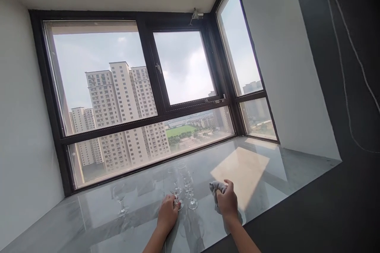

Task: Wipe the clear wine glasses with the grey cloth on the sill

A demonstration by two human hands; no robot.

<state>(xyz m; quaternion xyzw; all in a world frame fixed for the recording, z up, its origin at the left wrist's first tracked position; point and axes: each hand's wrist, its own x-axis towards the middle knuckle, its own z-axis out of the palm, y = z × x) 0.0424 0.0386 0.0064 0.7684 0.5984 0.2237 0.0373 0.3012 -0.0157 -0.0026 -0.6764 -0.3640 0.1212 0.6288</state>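
My left hand [168, 212] is low on the window sill, fingers curled at the stem and foot of a clear wine glass [175, 184]. Part of that glass's foot is hidden by the fingers. Right beside it are more clear stemmed glass shapes, with one round foot [192, 204] plainly visible; the transparent outlines overlap, so I cannot tell them fully apart. My right hand [228, 203] is closed around a bunched grey cloth [217, 186], to the right of the glasses. Farther left, another stemmed glass [121, 199] stands upright on its own.
The glossy grey stone sill [142, 225] carries strong reflections and a bright sun patch [242, 170]. Dark-framed windows [148, 120] rise behind it, with a pale wall [23, 106] at left. The sill's front edge [293, 195] slants up to the right.
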